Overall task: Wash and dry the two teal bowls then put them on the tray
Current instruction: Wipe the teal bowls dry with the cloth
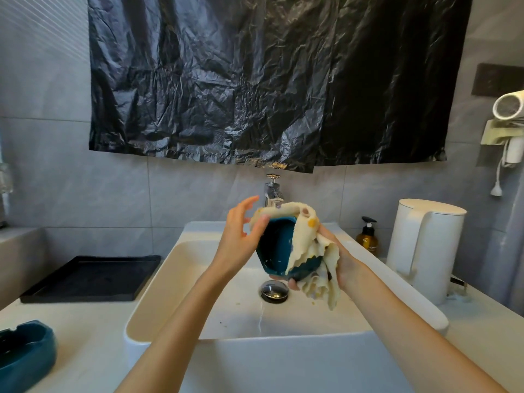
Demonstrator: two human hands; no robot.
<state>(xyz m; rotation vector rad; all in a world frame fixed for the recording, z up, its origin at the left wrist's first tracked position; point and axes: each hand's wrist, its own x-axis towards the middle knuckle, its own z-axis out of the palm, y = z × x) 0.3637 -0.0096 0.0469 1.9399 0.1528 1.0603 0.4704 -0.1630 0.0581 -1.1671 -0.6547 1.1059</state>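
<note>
One teal bowl is held tilted on its side above the sink, its opening facing left. A cream cloth with coloured spots is draped over its rim and right side. My right hand grips the bowl from below and the right through the cloth. My left hand touches the bowl's left edge, thumb pressing the cloth at the rim, the other fingers spread. The second teal bowl sits on the counter at the lower left. The black tray lies on the counter left of the sink.
A chrome tap stands behind the bowl and a metal drain plug sits in the basin. A white kettle and an amber pump bottle stand right of the sink. Black plastic sheeting hangs on the wall.
</note>
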